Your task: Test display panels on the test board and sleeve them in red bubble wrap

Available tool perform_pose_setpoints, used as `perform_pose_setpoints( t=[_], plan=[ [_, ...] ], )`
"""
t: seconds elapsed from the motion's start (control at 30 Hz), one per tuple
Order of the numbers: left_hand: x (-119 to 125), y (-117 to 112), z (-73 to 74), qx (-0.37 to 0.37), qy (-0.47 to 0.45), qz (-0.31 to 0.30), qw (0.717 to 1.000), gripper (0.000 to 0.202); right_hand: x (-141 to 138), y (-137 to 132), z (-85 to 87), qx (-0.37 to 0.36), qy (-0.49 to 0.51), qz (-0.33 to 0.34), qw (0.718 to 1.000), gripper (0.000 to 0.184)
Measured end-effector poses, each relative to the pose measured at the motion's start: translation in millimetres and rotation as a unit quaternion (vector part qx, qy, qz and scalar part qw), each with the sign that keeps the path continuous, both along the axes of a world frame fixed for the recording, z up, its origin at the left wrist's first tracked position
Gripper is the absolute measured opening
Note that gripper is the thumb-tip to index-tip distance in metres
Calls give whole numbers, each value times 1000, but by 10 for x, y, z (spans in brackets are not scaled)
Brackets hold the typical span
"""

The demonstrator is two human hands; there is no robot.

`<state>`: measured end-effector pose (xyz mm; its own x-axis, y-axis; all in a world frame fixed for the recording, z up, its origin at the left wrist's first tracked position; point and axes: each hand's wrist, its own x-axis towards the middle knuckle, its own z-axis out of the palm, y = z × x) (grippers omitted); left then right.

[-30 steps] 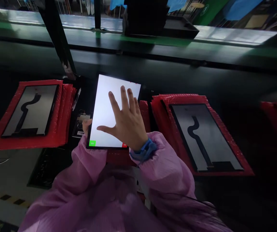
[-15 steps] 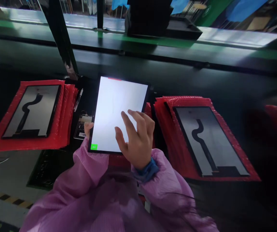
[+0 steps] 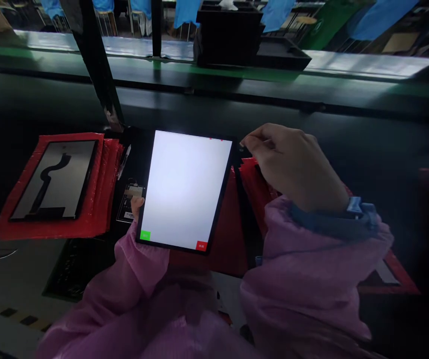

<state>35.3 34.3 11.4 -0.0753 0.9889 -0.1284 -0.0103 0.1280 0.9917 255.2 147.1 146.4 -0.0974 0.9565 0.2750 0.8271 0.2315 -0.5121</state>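
A lit display panel [image 3: 186,189] with a white screen is tilted up in front of me. It shows a green box at its lower left corner and a red one at its lower right. My left hand [image 3: 136,205] grips the panel's left edge; only the thumb shows, the other fingers being hidden behind it. Just beyond the panel's upper right corner is my right hand [image 3: 293,162], thumb and forefinger pinched together. Something small and pale is at those fingertips, too small to name.
Red padded sleeves [image 3: 98,199] lie stacked on the left, a dark-bordered panel [image 3: 59,174] on top. More red sleeves [image 3: 254,192] are on the right, partly behind my arm. A pen [image 3: 124,162] and a circuit board [image 3: 129,202] lie between. Black trays [image 3: 233,35] stand at the back.
My right hand has left the front of the screen, moving right and away from me to the panel's upper right corner, its fingers now pinched. My left hand still holds the panel.
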Motion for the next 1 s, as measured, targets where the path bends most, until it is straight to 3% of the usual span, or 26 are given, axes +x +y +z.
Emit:
perform_pose_setpoints(
  t=[0.07,0.17,0.23,0.3,0.43,0.53,0.63,0.73,1.0],
  plan=[
    [0,148,26,-25,-106,31,993,83,-84,42,64,-37,-7,-37,999,22],
    [17,238,86,-69,-303,68,948,65,-235,2,182,-74,-13,-96,993,14],
    [42,235,121,-78,-368,79,923,53,-286,-50,250,-87,-15,-108,990,15],
    [66,228,134,-70,-403,102,907,44,-270,-114,289,-81,-6,-82,993,16],
    [53,259,69,-58,-494,135,857,30,-98,-220,277,-72,43,54,995,11],
    [27,275,11,-62,-546,106,828,32,-9,-174,236,-32,69,12,997,19],
    [59,250,23,-43,-554,82,827,33,-46,-40,206,-84,33,-57,994,21],
    [112,197,64,-13,-552,77,830,34,-124,48,198,-143,-1,-40,989,18],
    [41,130,-31,-46,-548,24,835,42,-75,-77,179,-119,-23,-18,992,13]
  ],
)
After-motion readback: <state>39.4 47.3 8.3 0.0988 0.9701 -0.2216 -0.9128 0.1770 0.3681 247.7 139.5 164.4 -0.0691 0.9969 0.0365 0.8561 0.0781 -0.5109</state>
